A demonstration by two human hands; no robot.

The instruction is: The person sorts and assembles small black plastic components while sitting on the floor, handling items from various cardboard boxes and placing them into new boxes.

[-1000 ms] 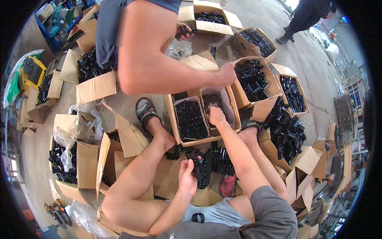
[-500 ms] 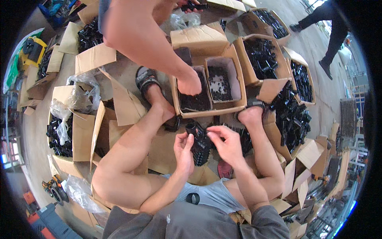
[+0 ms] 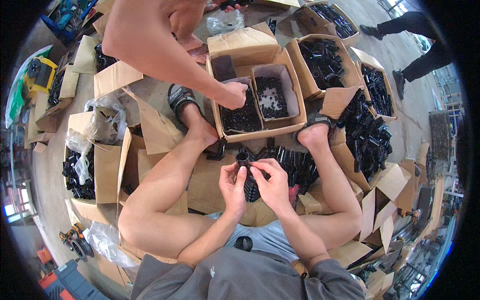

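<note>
Upright between my fingers is a black tubular plastic part point(image 3: 242, 158), its round open end facing up. My left hand point(image 3: 234, 187) is closed around its lower left side. The fingers of my right hand point(image 3: 270, 182) are pinched together and touch its right side; whatever they hold is too small to make out. Beneath both hands lie more black tubular parts point(image 3: 295, 164) on cardboard. Ahead stands an open cardboard box point(image 3: 267, 134) with two small bins of tiny black pieces point(image 3: 271, 95). A co-worker's closed hand point(image 3: 233, 95) is over the left bin.
Several open cartons of black parts surround me, including a carton point(image 3: 325, 65) at the far right and a heap point(image 3: 366, 137) by my right leg. Plastic bags point(image 3: 80, 140) lie over the left carton. Another person's dark-clothed legs point(image 3: 410, 65) are at the upper right.
My right hand has moved left and its fingertips now meet the black tubular part. The co-worker's hand has risen a little from the left bin. The person at upper right has shifted.
</note>
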